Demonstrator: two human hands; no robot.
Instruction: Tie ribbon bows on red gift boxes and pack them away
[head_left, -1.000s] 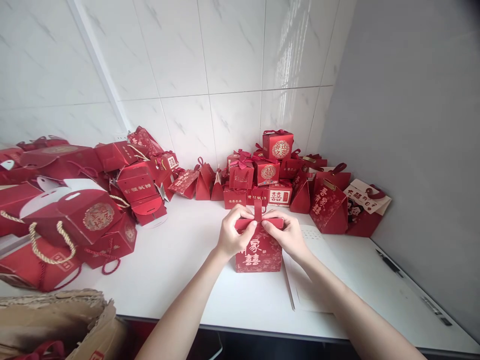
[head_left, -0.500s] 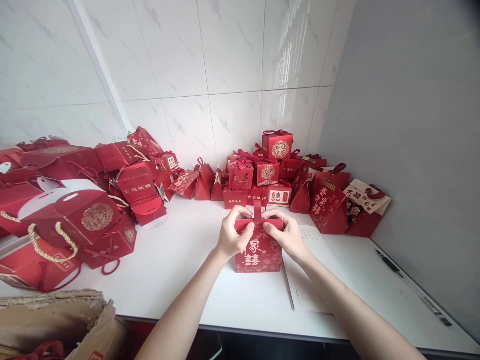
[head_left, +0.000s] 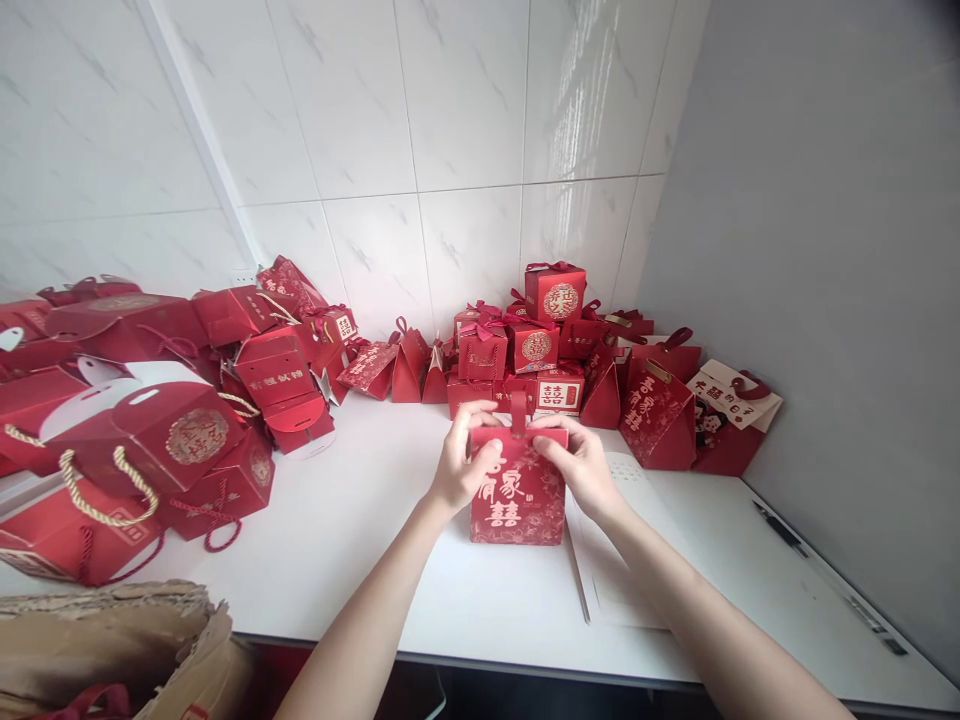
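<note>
A red gift box (head_left: 521, 510) with pale printed characters and a flower pattern stands upright on the white table in front of me. A red ribbon loop (head_left: 518, 412) rises from the middle of its top edge. My left hand (head_left: 466, 462) pinches the upper left corner, thumb on the printed front and fingers behind. At the upper right, my right hand (head_left: 577, 460) grips the box the same way. The fingers behind the top are partly hidden.
Red boxes with rope handles (head_left: 165, 430) are heaped at the left. Smaller red boxes (head_left: 536, 345) stand stacked by the tiled wall. An open notebook (head_left: 637, 560) lies right of the box, a pen (head_left: 780, 527) beyond it. A torn cardboard carton (head_left: 112, 640) sits front left.
The flap at the top edge of the box now lies flat with the front, showing more of the print. Both thumbs have shifted slightly apart and up, onto the front face.
</note>
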